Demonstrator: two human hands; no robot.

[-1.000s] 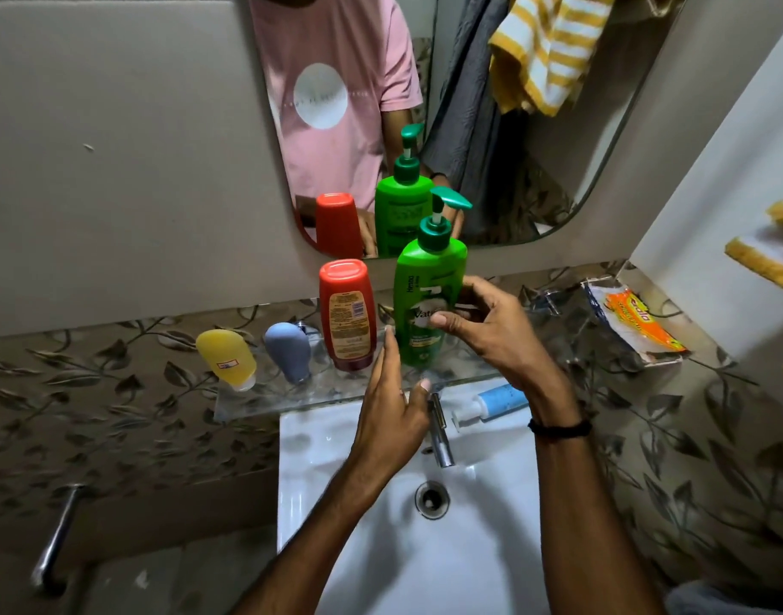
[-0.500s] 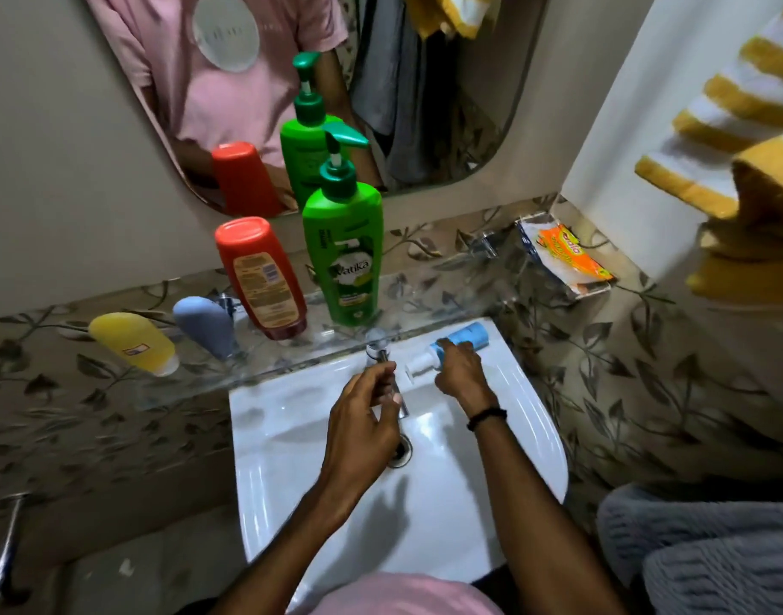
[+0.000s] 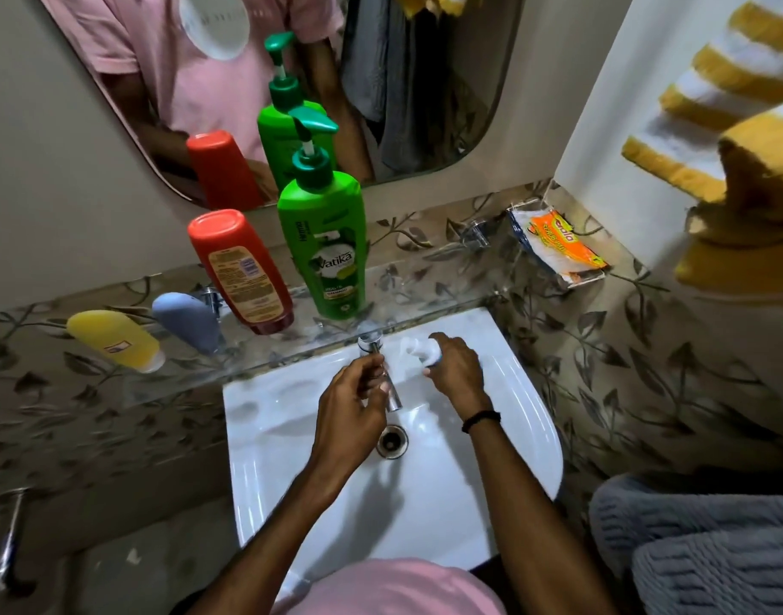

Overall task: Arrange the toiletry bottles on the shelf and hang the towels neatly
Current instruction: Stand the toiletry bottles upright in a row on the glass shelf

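On the glass shelf (image 3: 429, 284) stand a green pump bottle (image 3: 327, 250) and an upside-down red bottle (image 3: 243, 273). A grey-blue bottle (image 3: 187, 321) and a yellow bottle (image 3: 114, 339) stand further left, also cap down. My right hand (image 3: 456, 375) grips a white-capped tube (image 3: 418, 348) lying on the back rim of the sink; most of the tube is hidden under the hand. My left hand (image 3: 352, 415) hovers at the chrome tap (image 3: 395, 399) with loosely curled fingers and holds nothing.
The white sink (image 3: 425, 490) lies below the shelf, a mirror above it. An orange packet (image 3: 558, 246) sits in a wall holder at the right. A yellow striped towel (image 3: 735, 126) hangs at the upper right, a grey towel (image 3: 700, 552) lies at the lower right.
Both hands came down from the green bottle on the shelf to the sink. The right hand has closed over the tube; the left hand sank to the tap.
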